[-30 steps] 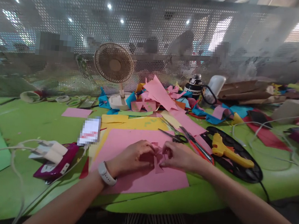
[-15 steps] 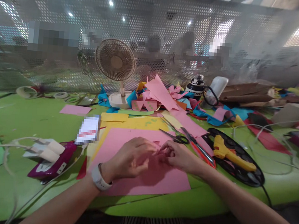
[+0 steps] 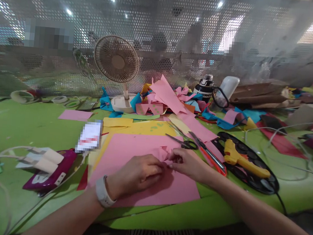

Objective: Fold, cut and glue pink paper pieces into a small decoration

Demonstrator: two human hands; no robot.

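Observation:
My left hand (image 3: 140,173), with a white watch (image 3: 104,191) on the wrist, has its fingers closed at the lower left edge of a small folded pink paper piece (image 3: 164,153). From the other side my right hand (image 3: 187,163) pinches the same piece between thumb and fingers. Part of the piece is hidden behind my fingers. Both hands are over a large pink paper sheet (image 3: 121,147), which lies partly on yellow paper (image 3: 144,126). Scissors (image 3: 184,142) lie just beyond my right hand, and a craft knife (image 3: 207,151) lies to its right.
A yellow glue gun (image 3: 244,163) rests on a black tray (image 3: 269,184) at right. To the left are a purple power strip (image 3: 50,174) with plugs and a phone (image 3: 89,135). A fan (image 3: 117,61), paper scraps (image 3: 166,94) and a bottle (image 3: 204,87) stand behind.
My left fingers have closed from a loose, spread pose and come in to the folded pink paper. My right hand still pinches it. The view has shifted slightly.

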